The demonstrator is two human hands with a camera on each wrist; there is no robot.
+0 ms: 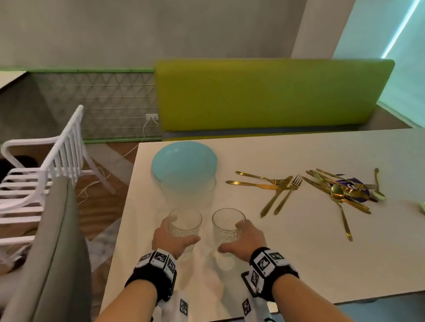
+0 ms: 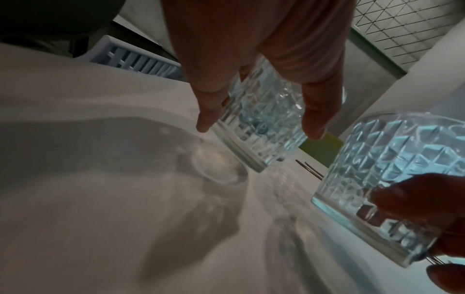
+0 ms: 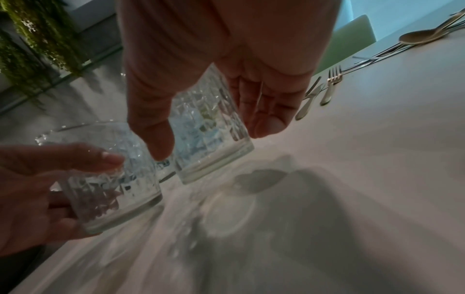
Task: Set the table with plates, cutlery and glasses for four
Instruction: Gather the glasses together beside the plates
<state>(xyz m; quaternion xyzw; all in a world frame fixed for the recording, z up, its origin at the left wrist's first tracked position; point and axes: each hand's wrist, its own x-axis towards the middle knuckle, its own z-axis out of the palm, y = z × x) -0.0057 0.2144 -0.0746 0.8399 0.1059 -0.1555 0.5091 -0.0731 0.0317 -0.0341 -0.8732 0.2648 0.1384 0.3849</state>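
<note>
Two glasses | left hand [image 1: 172, 239] one | right hand [image 1: 243, 239] other

Clear cut-glass tumbler [image 1: 185, 225] in the left hand [image 1: 171, 240], its wall pressed in a raised diamond pattern, glinting; a second clear faceted glass tumbler [image 1: 228, 226] in the right hand [image 1: 245, 238] looks the same, thick smooth base and all. Under them the white surface [image 1: 295, 257] is smooth with a soft sheen, throwing back pale reflections. The round pale-blue plate [image 1: 184, 161] looks glazed and smooth. The gold-coloured metal cutlery [image 1: 277, 188] shines, polished. Behind, the lime-green bench back [image 1: 264, 92] looks padded and matt; the white slatted chair [image 1: 37, 179] looks painted, slightly glossy.
</note>
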